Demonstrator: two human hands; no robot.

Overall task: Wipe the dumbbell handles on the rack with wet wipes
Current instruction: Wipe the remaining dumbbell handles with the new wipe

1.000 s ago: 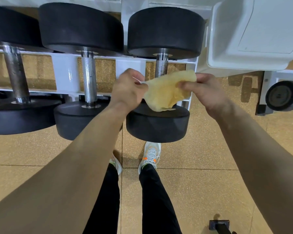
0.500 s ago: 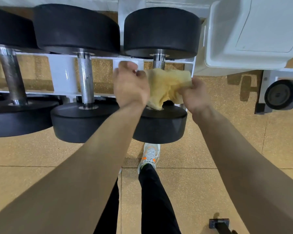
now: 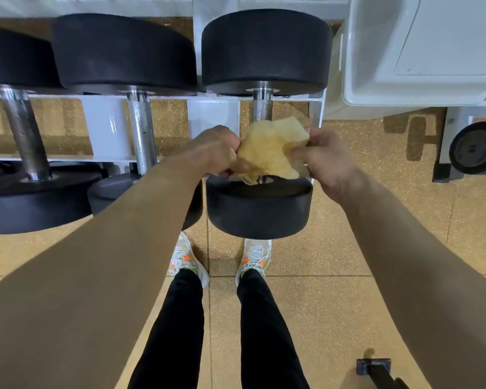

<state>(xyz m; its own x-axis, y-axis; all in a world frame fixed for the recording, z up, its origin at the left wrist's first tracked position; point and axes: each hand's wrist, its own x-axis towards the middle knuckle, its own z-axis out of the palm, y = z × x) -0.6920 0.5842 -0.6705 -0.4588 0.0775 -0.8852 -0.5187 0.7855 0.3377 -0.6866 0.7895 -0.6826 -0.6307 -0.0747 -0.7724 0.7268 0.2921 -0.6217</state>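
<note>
Three black dumbbells lie across a white rack (image 3: 213,112), their steel handles pointing toward me. A crumpled yellowish wet wipe (image 3: 270,150) covers the lower half of the rightmost dumbbell's handle (image 3: 262,106). My left hand (image 3: 216,151) pinches the wipe's left side and my right hand (image 3: 324,161) grips its right side. Only the knurled upper part of that handle shows above the wipe. The middle handle (image 3: 141,130) and the left handle (image 3: 26,133) are bare.
A white plastic bin (image 3: 415,49) stands at the upper right, with a small black wheel (image 3: 476,147) below it. My feet in pale trainers (image 3: 254,255) stand on the tan speckled floor under the rack. A dark metal foot (image 3: 375,367) shows at the lower right.
Both hands with the wipe have slid down the right dumbbell's handle toward its near weight, and more of the upper handle shows.
</note>
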